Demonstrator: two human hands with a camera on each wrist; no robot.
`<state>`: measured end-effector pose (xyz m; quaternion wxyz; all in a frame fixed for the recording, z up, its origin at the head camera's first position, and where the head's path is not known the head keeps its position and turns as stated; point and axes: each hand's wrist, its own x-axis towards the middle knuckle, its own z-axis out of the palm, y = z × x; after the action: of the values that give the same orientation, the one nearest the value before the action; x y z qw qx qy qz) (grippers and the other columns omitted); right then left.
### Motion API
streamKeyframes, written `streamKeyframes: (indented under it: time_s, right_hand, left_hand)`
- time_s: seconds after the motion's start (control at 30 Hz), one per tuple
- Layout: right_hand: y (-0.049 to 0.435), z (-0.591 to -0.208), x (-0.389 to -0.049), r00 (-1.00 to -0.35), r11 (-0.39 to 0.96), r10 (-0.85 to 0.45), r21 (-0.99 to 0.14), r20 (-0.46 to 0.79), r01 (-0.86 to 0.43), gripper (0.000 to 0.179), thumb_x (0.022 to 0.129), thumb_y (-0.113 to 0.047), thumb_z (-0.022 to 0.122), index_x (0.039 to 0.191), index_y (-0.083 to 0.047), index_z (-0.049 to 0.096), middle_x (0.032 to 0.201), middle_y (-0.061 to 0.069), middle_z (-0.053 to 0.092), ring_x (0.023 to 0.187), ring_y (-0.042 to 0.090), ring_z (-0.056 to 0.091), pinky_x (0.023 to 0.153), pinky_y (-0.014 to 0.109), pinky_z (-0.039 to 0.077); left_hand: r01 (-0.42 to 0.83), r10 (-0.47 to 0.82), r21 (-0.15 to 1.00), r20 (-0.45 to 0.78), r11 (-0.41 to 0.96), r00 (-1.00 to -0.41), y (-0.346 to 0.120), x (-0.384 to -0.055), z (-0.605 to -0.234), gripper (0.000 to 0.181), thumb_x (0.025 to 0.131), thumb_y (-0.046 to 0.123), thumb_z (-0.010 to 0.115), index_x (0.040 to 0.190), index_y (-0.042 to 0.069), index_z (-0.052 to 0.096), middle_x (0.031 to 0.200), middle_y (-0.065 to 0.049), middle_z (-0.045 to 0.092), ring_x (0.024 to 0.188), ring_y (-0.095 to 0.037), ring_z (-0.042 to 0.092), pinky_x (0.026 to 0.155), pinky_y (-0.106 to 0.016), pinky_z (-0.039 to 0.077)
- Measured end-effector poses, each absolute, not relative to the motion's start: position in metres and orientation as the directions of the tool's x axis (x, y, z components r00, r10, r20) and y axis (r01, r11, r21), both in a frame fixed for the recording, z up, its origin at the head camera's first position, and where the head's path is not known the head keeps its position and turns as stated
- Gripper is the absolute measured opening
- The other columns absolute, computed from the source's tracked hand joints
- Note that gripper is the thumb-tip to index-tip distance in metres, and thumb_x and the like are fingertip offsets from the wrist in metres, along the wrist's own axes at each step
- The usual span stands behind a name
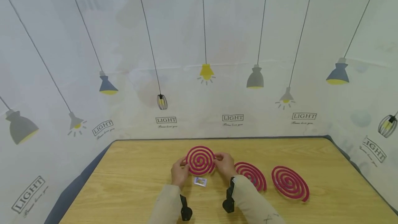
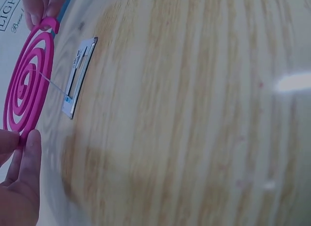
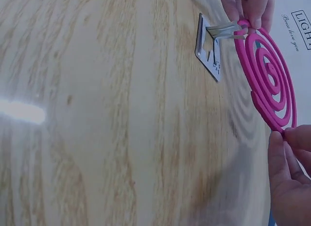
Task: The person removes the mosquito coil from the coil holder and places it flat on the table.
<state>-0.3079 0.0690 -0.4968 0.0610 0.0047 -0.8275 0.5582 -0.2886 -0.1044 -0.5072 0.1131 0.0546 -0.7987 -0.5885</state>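
Both hands hold a magenta mosquito coil (image 1: 200,148) tilted up in front of the person. My left hand (image 1: 180,173) pinches its left edge between thumb and fingers. On the opposite edge, beside the coil's outer end, my right hand (image 1: 225,165) pinches it the same way. A small metal coil stand (image 3: 216,65), a flat plate with cut-outs, lies on the table just on the near side of the coil. Its thin raised prong (image 3: 224,30) points toward the coil and overlaps it in both wrist views.
Two more magenta coils lie to the right: one coil (image 1: 262,178) partly behind the right forearm, another coil (image 1: 290,182) farther right. The wooden table (image 1: 130,182) meets a pale wall cloth (image 1: 186,130) printed with lamps at its back and sides.
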Motion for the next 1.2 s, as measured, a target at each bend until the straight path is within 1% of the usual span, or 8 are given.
streamKeyframes:
  time_s: [0.13, 0.3, 0.5, 0.77, 1.2]
  right_hand:
    - [0.068, -0.500, -0.310, -0.990, 0.405, 0.055, -0.910, 0.126, -0.093, 0.023, 0.076, 0.004, 0.059, 0.098, 0.010, 0.061, 0.084, 0.018, 0.063, 0.076, 0.024, 0.060, 0.063, 0.027, 0.051]
    - [0.066, -0.503, -0.309, -0.990, 0.427, 0.056, -0.899, 0.131, -0.094, 0.022, 0.075, 0.005, 0.060, 0.096, 0.010, 0.061, 0.085, 0.018, 0.063, 0.081, 0.027, 0.060, 0.067, 0.030, 0.051]
    - [0.064, -0.502, -0.306, -0.990, 0.437, 0.062, -0.895, 0.126, -0.087, 0.021, 0.073, 0.007, 0.060, 0.093, 0.010, 0.062, 0.084, 0.018, 0.064, 0.081, 0.028, 0.060, 0.070, 0.034, 0.050]
    - [0.060, -0.502, -0.304, -0.995, 0.433, 0.072, -0.901, 0.070, -0.032, 0.023, 0.072, 0.008, 0.059, 0.095, 0.011, 0.061, 0.085, 0.019, 0.063, 0.081, 0.027, 0.060, 0.072, 0.033, 0.050]
    - [0.057, -0.502, -0.299, -0.997, 0.459, 0.069, -0.888, 0.040, -0.004, 0.026, 0.073, 0.007, 0.058, 0.099, 0.012, 0.059, 0.088, 0.019, 0.063, 0.081, 0.025, 0.060, 0.072, 0.034, 0.050]
  left_hand:
    - [0.018, -0.253, 0.954, 0.098, 0.298, -0.962, -0.104, -0.288, -0.506, 0.034, 0.082, -0.007, 0.052, 0.116, -0.008, 0.051, 0.088, -0.020, 0.059, 0.069, -0.023, 0.061, 0.054, -0.027, 0.052]
    - [-0.010, -0.282, 0.965, 0.066, 0.261, -0.957, -0.102, -0.286, -0.507, 0.034, 0.080, -0.009, 0.053, 0.114, -0.009, 0.052, 0.090, -0.022, 0.060, 0.072, -0.026, 0.062, 0.056, -0.027, 0.053]
    - [-0.010, -0.278, 0.974, 0.054, 0.226, -0.959, -0.102, -0.283, -0.509, 0.035, 0.078, -0.012, 0.054, 0.113, -0.011, 0.052, 0.089, -0.021, 0.059, 0.069, -0.024, 0.061, 0.057, -0.027, 0.053]
    - [0.018, -0.279, 0.965, 0.093, 0.261, -0.956, -0.104, -0.283, -0.510, 0.033, 0.077, -0.012, 0.054, 0.110, -0.012, 0.054, 0.088, -0.021, 0.059, 0.070, -0.023, 0.058, 0.056, -0.025, 0.053]
    - [-0.036, -0.277, 0.950, 0.053, 0.309, -0.959, -0.107, -0.285, -0.513, 0.031, 0.078, -0.007, 0.058, 0.108, -0.010, 0.056, 0.089, -0.018, 0.058, 0.074, -0.019, 0.055, 0.056, -0.024, 0.051]
